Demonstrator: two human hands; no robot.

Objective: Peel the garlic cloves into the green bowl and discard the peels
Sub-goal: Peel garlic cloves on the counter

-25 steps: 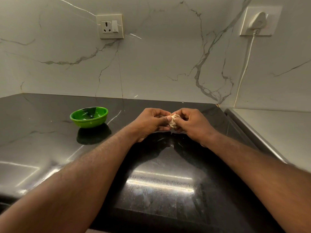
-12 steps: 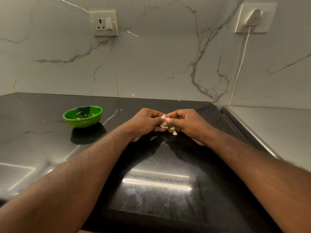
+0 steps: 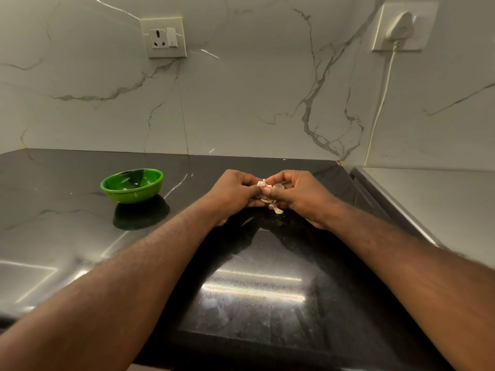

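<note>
Since a second ago the garlic (image 3: 263,184) between the hands has loosened from a compact lump into papery pieces, and a curl of peel (image 3: 277,209) now hangs below the fingers. White marble wall (image 3: 241,103) with grey veins fills the upper half of the view. Below it runs a glossy black countertop (image 3: 67,210), and at the far right a pale steel surface (image 3: 442,210) adjoins it. Two bare forearms reach forward from the bottom corners and meet near the middle of the counter. The left hand (image 3: 233,192) and right hand (image 3: 300,195) are together, fingertips touching, both with curled fingers pinching the garlic low over the counter. A green bowl (image 3: 134,196) sits upright on the counter to the left of the hands, well apart from them; whether it holds anything cannot be told. On the wall are a white switched socket (image 3: 163,37) at upper left and a white plug (image 3: 399,25) at upper right, its cord (image 3: 380,108) trailing down.
</note>
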